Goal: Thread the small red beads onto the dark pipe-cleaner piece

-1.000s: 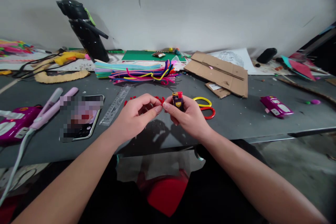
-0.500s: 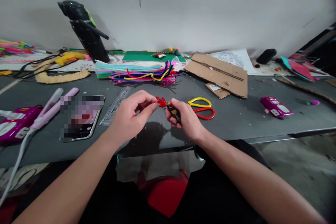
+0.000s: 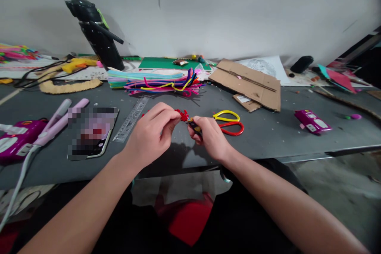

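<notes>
My left hand (image 3: pixel 157 133) is closed, thumb and fingers pinching a small, bent red fuzzy pipe-cleaner piece (image 3: pixel 183 115). My right hand (image 3: pixel 210 135) wraps around small pliers (image 3: pixel 195 126) with black-and-yellow handles. Their jaws meet the right end of the red piece, just above the table. Beyond my right hand lies a pair of scissors (image 3: pixel 228 116) with one yellow and one red handle loop. Left of my left hand is a clear ruler (image 3: pixel 126 125); my fingers hide parts of the red piece.
Bundled colourful pipe cleaners (image 3: pixel 160 83) lie behind my hands, with cardboard sheets (image 3: pixel 253 83) to their right. A phone (image 3: pixel 98 143), a pink hair straightener (image 3: pixel 59 125) and a purple power strip (image 3: pixel 18 137) are at left. Another purple power strip (image 3: pixel 313 122) sits right. A black flask (image 3: pixel 98 35) stands behind.
My left hand has turned, its fingers curling further over the red piece. The pliers and my right hand have shifted only slightly.
</notes>
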Action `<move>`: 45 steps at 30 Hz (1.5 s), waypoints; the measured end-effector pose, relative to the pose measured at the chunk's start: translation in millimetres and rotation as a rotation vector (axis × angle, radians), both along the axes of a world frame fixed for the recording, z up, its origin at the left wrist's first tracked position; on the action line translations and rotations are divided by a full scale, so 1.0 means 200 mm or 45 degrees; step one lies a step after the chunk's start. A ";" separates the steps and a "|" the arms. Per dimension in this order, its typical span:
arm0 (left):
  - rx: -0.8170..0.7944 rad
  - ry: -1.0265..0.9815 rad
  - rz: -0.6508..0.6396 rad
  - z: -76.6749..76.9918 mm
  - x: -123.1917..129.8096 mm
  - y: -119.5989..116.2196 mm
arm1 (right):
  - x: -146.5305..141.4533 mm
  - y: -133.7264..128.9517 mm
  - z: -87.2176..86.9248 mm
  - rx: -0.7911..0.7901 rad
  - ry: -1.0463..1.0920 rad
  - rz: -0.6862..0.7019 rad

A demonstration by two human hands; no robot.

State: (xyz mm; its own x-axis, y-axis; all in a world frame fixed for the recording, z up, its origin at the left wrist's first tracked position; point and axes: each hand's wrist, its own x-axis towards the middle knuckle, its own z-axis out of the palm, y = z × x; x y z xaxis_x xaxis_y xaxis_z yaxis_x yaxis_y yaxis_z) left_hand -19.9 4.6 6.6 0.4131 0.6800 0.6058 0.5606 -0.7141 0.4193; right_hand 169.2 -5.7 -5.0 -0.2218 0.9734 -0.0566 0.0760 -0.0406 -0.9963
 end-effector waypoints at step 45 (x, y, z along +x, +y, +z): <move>-1.724 -1.275 -0.383 0.02 0.08 -0.01 | -0.01 -0.02 0.00 0.084 0.085 -0.065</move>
State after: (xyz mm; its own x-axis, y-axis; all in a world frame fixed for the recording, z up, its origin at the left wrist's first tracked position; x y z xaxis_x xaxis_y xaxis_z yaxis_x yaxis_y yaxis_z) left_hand -4.7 3.3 11.0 0.4593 0.8626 -0.2118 -0.3561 0.3973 0.8458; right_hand 167.9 -10.2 -5.0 -0.1727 0.9848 0.0212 0.0086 0.0230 -0.9997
